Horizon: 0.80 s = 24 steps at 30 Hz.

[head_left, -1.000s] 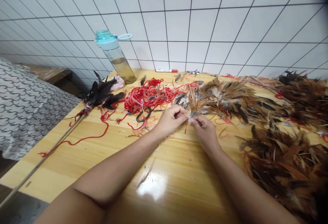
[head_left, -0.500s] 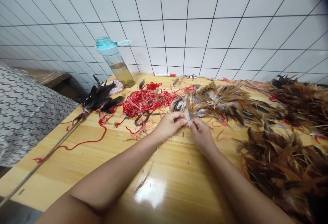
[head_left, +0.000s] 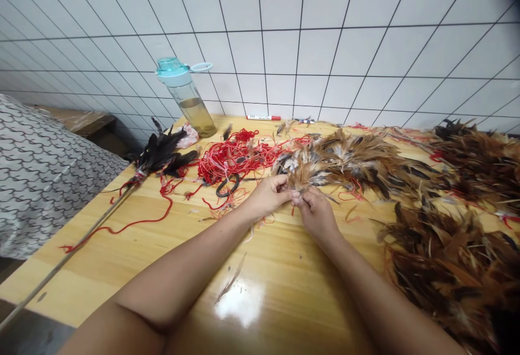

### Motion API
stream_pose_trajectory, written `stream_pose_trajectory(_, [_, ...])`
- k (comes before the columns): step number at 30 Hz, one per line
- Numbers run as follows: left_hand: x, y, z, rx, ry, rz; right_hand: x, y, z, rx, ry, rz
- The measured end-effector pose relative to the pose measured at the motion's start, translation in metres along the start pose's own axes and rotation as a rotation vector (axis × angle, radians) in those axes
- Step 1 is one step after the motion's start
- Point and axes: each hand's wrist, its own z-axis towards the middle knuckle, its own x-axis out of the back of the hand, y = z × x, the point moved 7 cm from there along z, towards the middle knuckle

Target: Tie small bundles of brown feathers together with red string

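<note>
Brown feathers (head_left: 304,176) are pinched in the left hand (head_left: 268,197) and right hand (head_left: 317,214), both closed narrowly on them (the two hands almost touch), at the edge of a feather heap (head_left: 357,160) on the wooden surface (head_left: 101,268), near tangled red string (head_left: 233,160) and black-handled scissors (head_left: 227,186).

White tile wall (head_left: 280,35), black grout lines all over

Glossy pine table (head_left: 101,273) with a bright glare, grey patterned fabric (head_left: 49,181) off to the left

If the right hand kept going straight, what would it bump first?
The right hand would likely meet the brown feathers it is pinching; the left hand is just beside them, but depth is hard to judge.
</note>
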Motion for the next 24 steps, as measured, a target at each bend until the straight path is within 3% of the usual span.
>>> stream_pose_trajectory(4, [0.0009,-0.0009,-0.0008,0.016,0.037,-0.031,0.0022,0.0010,0.0012,-0.045,0.011,0.052])
stream_pose_trajectory(8, [0.0063,-0.0017,0.0012,0.023,0.116,-0.300,0.0064,0.0056,0.0039,-0.139,0.023,0.173])
stream_pose_trajectory(12, [0.0062,-0.0050,0.0030,0.078,0.113,-0.456,0.0090,0.0076,0.0056,-0.180,0.026,0.242])
stream_pose_trajectory(17, [0.0013,-0.0094,0.0008,0.137,0.097,-0.487,0.0085,0.0066,0.0052,-0.162,0.025,0.232])
stream_pose_trajectory(24, [0.0009,-0.0070,0.0006,0.107,0.073,-0.444,0.0048,0.0041,0.0040,-0.118,-0.004,0.171])
